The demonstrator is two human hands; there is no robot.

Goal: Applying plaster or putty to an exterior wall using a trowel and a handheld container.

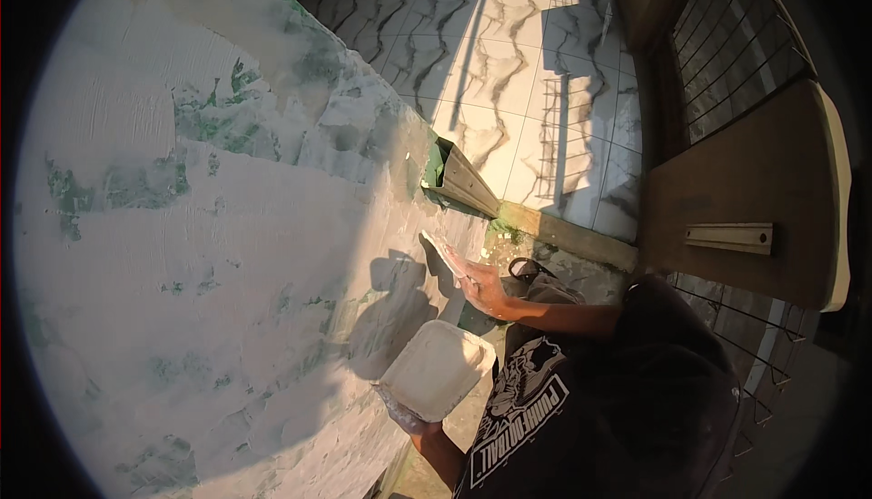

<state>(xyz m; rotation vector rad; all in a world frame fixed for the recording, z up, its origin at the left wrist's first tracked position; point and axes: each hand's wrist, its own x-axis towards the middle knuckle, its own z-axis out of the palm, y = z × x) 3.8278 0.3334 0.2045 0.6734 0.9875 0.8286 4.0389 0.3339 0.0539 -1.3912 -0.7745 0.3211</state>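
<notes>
My right hand (482, 287) is closed round a flat, pale putty scraper (442, 252), which points toward the wall. Whether its edge touches the wall cannot be made out. Below it, my left hand (401, 407), smeared with white, grips the lower edge of a shallow, rectangular white tray (441, 365) from beneath. White paste seems to coat the tray's inside, half in sunlight. Uneven white filler covers the large wall (236, 254) on the left, with green patches showing through. Shadows of my hands and the tools fall on it.
A metal channel (470, 183) juts from the wall's edge near my right hand. Beyond lies a white tiled floor (509, 63) with dark veins. On the right are a brown board (727, 181) with a metal handle and a wire grid (740, 45). A sandalled foot (524, 268) is below.
</notes>
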